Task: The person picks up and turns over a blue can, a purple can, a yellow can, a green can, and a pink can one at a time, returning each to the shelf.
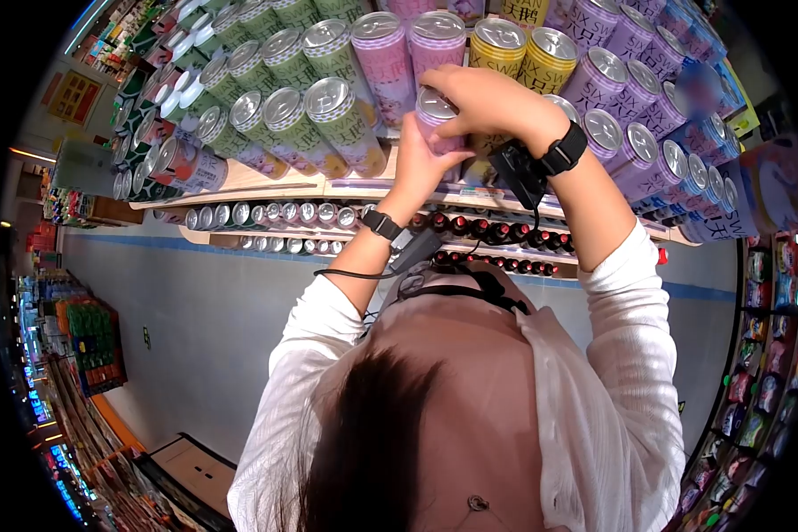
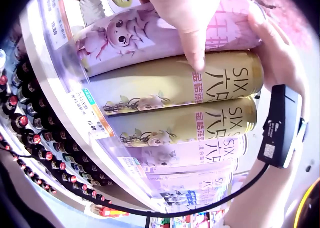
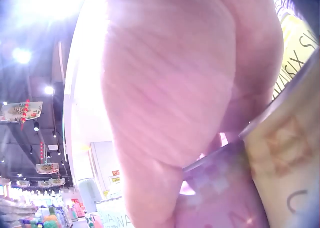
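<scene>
Pink can (image 1: 434,120) lies long axis pointing out of the shelf (image 1: 266,182), right hand (image 1: 483,102) clasped over its top, left hand (image 1: 417,168) cupping its body from below.

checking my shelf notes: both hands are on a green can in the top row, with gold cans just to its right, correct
Not quite. The can held by the left hand and right hand is pink, not green, as the head view shows. The gold cans are indeed beside it.

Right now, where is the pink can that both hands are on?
In the head view the pink can sits mid-shelf, front row, between green cans and yellow cans, left hand below, right hand on top.
</scene>
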